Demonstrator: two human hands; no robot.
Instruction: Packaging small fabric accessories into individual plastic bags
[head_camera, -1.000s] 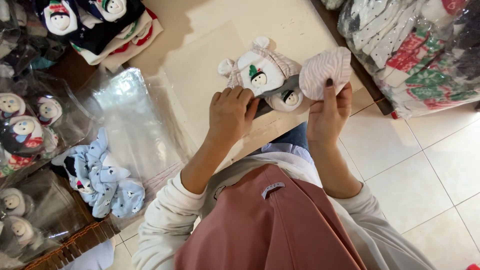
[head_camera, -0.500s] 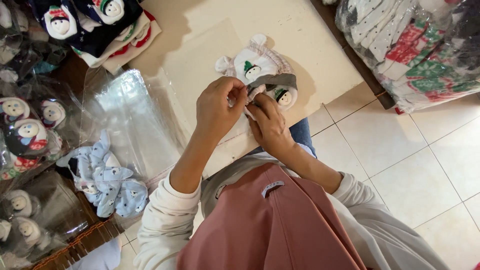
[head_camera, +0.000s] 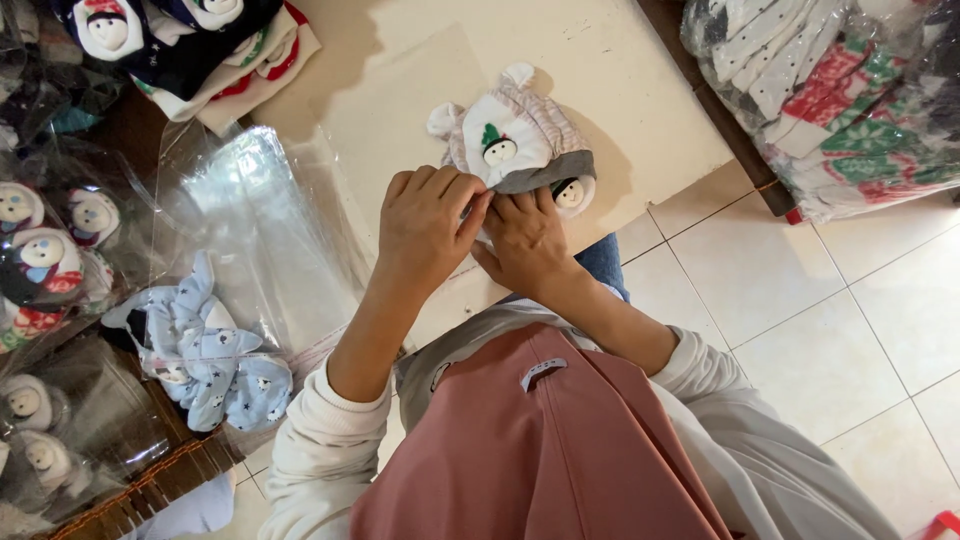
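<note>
A small striped baby hat (head_camera: 520, 135) with ear tips, a grey brim and a snowman face lies on the cream tabletop (head_camera: 620, 70). My left hand (head_camera: 428, 228) and my right hand (head_camera: 524, 240) sit side by side at the hat's near edge. Both pinch the fabric there with the fingertips touching. A second snowman face (head_camera: 568, 193) peeks out under the brim beside my right hand. My fingers hide the hat's lower edge.
A stack of clear plastic bags (head_camera: 245, 230) lies to the left, with a pale blue star-print hat bundle (head_camera: 205, 355) on them. Bagged snowman hats (head_camera: 45, 260) fill the far left. Dark hats (head_camera: 180, 40) sit top left. Wrapped fabric packs (head_camera: 840, 100) stand right, over tiled floor (head_camera: 800, 320).
My right hand, which held a striped hat out to the right, has come in to the left hand. The hats now lie stacked flat and both hands pinch their near edge.
</note>
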